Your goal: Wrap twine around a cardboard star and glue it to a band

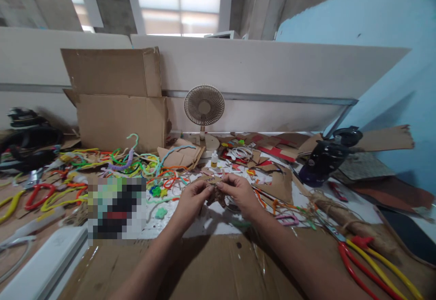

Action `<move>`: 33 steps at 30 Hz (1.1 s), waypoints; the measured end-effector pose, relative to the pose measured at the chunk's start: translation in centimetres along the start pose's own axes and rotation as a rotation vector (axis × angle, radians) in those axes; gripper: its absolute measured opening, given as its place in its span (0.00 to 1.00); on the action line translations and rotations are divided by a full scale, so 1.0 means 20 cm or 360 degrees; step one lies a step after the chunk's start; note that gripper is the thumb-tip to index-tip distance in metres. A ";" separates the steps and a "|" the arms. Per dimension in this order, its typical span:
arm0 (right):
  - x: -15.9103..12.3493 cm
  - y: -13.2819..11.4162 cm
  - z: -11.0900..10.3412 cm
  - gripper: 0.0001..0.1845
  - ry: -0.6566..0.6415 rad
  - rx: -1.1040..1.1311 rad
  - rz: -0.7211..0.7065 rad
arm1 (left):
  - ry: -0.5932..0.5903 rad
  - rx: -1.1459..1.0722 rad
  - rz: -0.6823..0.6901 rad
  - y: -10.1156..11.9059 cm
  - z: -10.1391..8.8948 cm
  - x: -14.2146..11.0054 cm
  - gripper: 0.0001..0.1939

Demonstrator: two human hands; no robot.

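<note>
My left hand [192,200] and my right hand [240,193] meet over the middle of the worktop, thumbs and fingertips pinched close together. Between them is a small brown cardboard piece [208,179] with dark printed letters. A darker brown, rough, twine-like part [216,195] hangs just below the fingertips; whether it is fixed to the cardboard I cannot tell. The fingertips partly hide both. Beyond the hands stands a small bottle [214,160] with yellowish liquid. To the left lie a green pipe-cleaner flower [161,213] and a blue-and-yellow one [157,191].
Colourful pipe cleaners [131,159] spread across the left. A fan [204,105] and a cardboard box [121,120] stand behind. Red-and-yellow-handled scissors [361,257], a twine roll [350,218] and a dark jug [322,161] are at right. A cardboard sheet [211,268] covers the front.
</note>
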State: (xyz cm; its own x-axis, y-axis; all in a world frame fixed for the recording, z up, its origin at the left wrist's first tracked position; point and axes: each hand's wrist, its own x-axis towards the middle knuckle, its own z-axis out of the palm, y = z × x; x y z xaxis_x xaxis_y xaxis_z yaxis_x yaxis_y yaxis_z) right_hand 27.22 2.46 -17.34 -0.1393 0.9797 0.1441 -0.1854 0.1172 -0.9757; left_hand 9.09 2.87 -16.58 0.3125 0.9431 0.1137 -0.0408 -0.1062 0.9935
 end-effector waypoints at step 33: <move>0.00 -0.03 -0.02 0.24 0.0009 -0.0310 -0.0016 | 0.0092 -0.0271 -0.0244 0.04 -0.01 -0.01 0.22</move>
State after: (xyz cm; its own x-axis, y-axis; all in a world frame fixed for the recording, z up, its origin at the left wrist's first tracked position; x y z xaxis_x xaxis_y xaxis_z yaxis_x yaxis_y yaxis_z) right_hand 27.80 2.49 -16.75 -0.1329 0.9791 0.1538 0.0053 0.1559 -0.9878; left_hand 8.73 2.69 -15.73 0.2725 0.9612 -0.0436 -0.1580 0.0894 0.9834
